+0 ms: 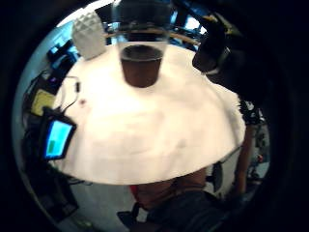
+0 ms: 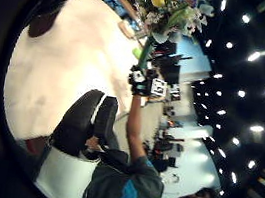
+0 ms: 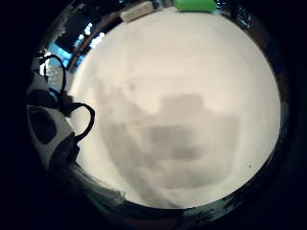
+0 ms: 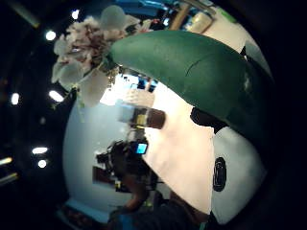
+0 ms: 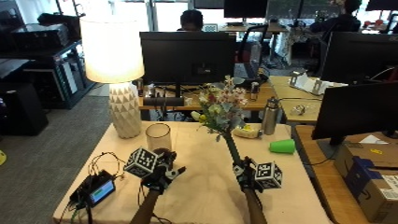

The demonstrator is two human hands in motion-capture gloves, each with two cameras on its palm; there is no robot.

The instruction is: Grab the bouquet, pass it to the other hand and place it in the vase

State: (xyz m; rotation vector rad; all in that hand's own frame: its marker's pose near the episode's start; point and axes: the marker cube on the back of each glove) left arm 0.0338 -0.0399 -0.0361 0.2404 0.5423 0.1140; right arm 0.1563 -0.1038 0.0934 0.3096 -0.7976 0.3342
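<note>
- Currently my right hand is clenched round the lower stem of the bouquet, holding it upright above the desk, blooms at the top and well clear of the surface.
- My left hand hovers over the desk just in front of the vase; its fingers look relaxed and it carries nothing. Left grip: released.
- Vase: clear glass, upright, standing near the white lamp. The left little finger side view shows it close ahead of that palm, with a dark band low inside it; I cannot tell what that is.
- Judgement on progress: pickup done, hand-over not yet made, placement still to come.
- Handling, as I judge it: the bouquet should be light but top-heavy, with the flower head broad and the stem bundle narrow. Stems look stiff enough to stay straight when gripped low; petals and the large green leaf are soft and easily crushed.
- Take hold on the stem bundle, just above or below the right hand's grasp, never on the blooms.
- Risk: a stem slipping free as one hand lets go; the glass vase may tip if the stems strike its rim.
- Also on the desk: a small device with a lit screen and a green cup, both well apart from the vase.
</note>
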